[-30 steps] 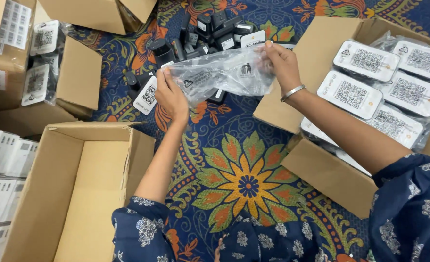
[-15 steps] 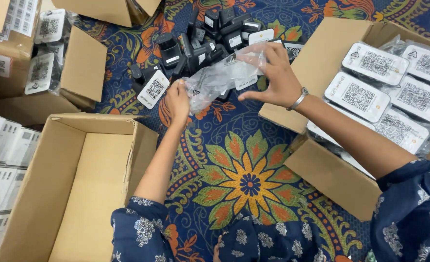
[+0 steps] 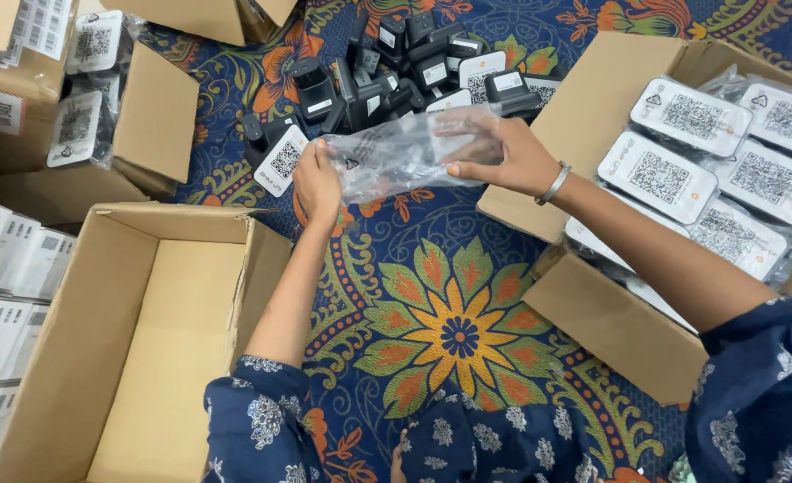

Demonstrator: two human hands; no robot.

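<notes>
Both hands hold one clear plastic bag (image 3: 394, 154) above a floral patterned cloth (image 3: 454, 326). My left hand (image 3: 317, 182) grips the bag's left end. My right hand (image 3: 501, 152), with a metal bangle at the wrist, holds the right end with its fingers in the bag's mouth. A dark object shows faintly through the plastic. Just beyond the bag lies a pile of small black devices (image 3: 387, 76), some with white coded labels.
An open brown carton (image 3: 150, 344) stands at the lower left. A carton (image 3: 593, 116) at the right holds several bagged white-labelled devices (image 3: 713, 161). More cartons and white boxes (image 3: 3, 286) line the left edge.
The bag has come lower and nearer to me, away from the pile. My right hand has moved from the bag's top edge into its right end, and the bag is bunched shorter.
</notes>
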